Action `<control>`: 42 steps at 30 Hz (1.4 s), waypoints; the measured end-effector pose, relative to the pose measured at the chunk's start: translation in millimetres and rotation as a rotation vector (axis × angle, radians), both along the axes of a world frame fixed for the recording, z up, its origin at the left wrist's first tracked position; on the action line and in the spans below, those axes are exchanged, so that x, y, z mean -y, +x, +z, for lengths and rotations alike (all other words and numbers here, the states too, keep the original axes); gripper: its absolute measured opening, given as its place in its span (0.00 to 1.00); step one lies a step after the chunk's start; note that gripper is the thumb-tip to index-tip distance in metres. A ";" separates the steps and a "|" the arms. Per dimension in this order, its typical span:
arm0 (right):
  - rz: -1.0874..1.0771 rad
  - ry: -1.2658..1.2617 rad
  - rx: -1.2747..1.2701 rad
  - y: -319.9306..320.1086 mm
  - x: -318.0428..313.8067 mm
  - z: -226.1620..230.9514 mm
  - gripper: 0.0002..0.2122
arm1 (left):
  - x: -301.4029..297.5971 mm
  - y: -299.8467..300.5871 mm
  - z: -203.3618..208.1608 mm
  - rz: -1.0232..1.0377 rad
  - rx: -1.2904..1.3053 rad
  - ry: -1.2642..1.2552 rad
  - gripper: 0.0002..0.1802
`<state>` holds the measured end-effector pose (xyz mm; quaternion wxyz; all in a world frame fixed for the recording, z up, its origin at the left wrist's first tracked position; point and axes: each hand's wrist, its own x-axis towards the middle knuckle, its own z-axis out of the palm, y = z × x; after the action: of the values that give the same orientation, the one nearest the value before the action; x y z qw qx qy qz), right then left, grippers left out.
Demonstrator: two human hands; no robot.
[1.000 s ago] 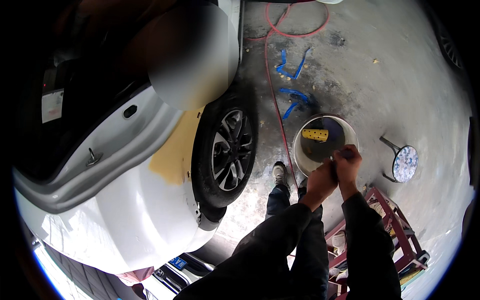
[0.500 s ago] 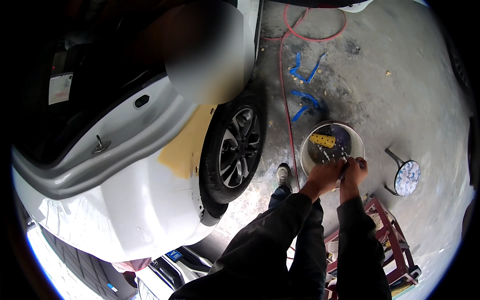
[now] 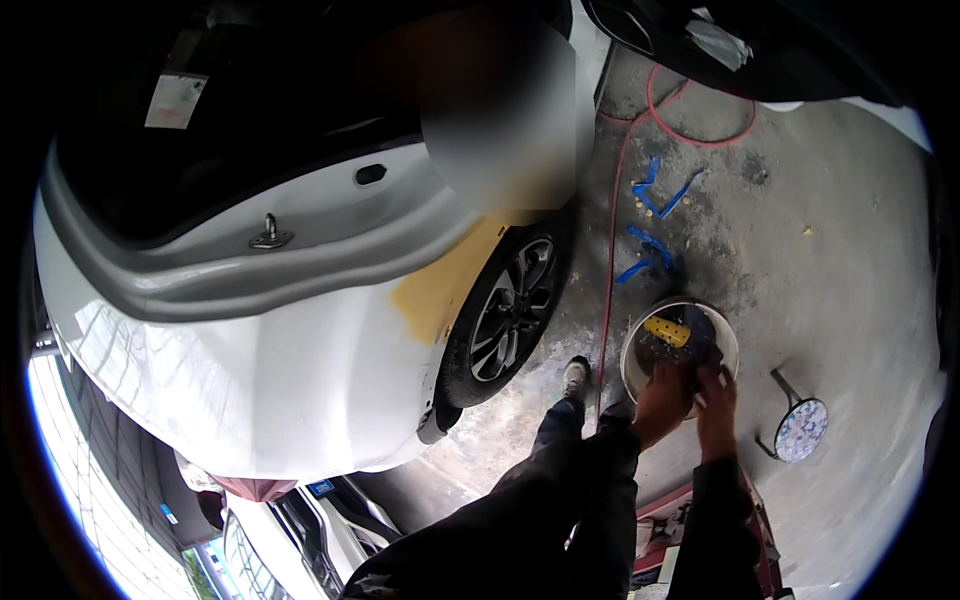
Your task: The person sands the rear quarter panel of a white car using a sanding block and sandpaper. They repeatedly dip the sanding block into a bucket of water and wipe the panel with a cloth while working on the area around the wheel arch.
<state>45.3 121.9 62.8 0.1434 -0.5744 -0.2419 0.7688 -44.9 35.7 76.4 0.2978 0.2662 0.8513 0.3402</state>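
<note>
My left hand (image 3: pixel 664 402) and my right hand (image 3: pixel 716 405) are close together over the near side of a round, pale bucket (image 3: pixel 627 368). Both have their fingers closed around a dark, wet cloth-like piece (image 3: pixel 709 357), mostly hidden by the fingers, so its exact kind is unclear. Inside the bucket, a yellow sanding block with holes (image 3: pixel 667 331) sits in dark water, just beyond my left hand.
To the left stands a white car (image 3: pixel 250 390) with a tan filler patch (image 3: pixel 430 300) by its wheel (image 3: pixel 512 310). A red hose (image 3: pixel 609 290) runs past the bucket. Blue tape strips (image 3: pixel 650 240) litter the floor. A round-topped stool (image 3: pixel 801 430) stands right, a red frame (image 3: pixel 668 500) nearer.
The view has shifted, so the bucket and car sit lower and further right. White drops that showed beneath my hands are mostly gone. My hands remain together over the bucket.
</note>
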 end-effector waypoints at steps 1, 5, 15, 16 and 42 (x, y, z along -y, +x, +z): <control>0.173 0.049 0.011 -9.2 19.5 11.2 0.27 | 20.4 1.2 9.3 0.024 0.022 -0.036 0.25; 0.250 0.133 0.063 -2.5 15.5 49.4 0.19 | 42.3 -11.7 77.9 0.157 0.394 -0.015 0.28; 0.341 0.282 -0.228 -14.6 14.0 136.4 0.18 | 145.8 -14.9 67.8 0.408 0.463 0.112 0.26; 0.533 0.472 -0.052 -22.1 10.7 147.3 0.18 | 142.1 -16.1 90.2 0.317 0.133 0.042 0.28; 0.983 0.849 -0.413 -80.1 81.9 401.2 0.27 | 197.7 -46.3 230.1 0.254 0.227 0.604 0.16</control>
<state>-34.8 40.0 464.0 0.0338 -0.1333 -0.7232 0.6768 -91.2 -162.0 306.5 0.2538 0.1949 0.7000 0.6385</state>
